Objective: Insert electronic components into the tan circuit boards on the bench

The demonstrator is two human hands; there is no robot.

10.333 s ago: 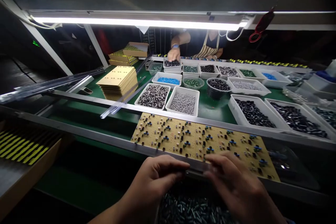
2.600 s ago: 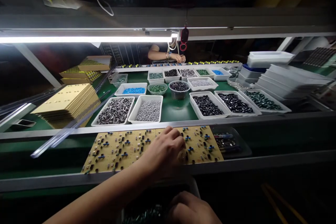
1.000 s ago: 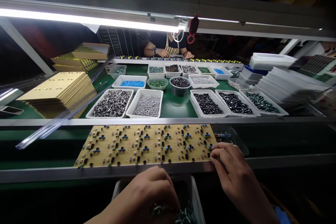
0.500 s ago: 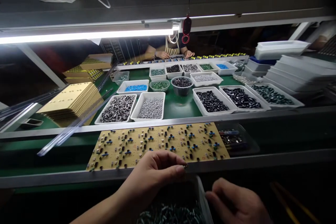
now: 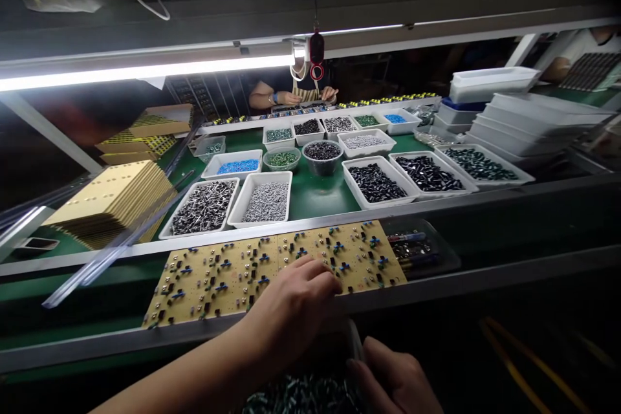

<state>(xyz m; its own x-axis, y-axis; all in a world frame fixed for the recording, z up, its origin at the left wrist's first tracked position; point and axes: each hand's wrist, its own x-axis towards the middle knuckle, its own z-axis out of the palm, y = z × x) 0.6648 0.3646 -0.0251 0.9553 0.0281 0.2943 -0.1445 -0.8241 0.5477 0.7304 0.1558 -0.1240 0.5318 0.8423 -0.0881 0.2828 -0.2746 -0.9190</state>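
My left hand (image 5: 301, 291) reaches over the front edge of a tan circuit board (image 5: 275, 255) set with several small parts. Its fingers are curled down in a pinch at the board; their tips are hidden. A tiny dark green capacitor showed between them a moment ago. Low in the view, my right hand (image 5: 400, 378) grips the right rim of a pale plastic bin (image 5: 356, 341), its thumb on the near side. Dark green capacitors (image 5: 303, 396) fill this shadowed bin.
Behind the board, white trays of components (image 5: 259, 197) stand on a green bench. A stack of bare boards (image 5: 107, 200) and clear plastic tubes (image 5: 92, 272) lie left. Nested bins (image 5: 528, 123) stand right. A co-worker's hands (image 5: 291, 98) show across the bench.
My left hand has moved forward and up from above the bin onto the board, fingers turning down. My right hand has closed in on the bin's rim. The camera view has swung slightly right.
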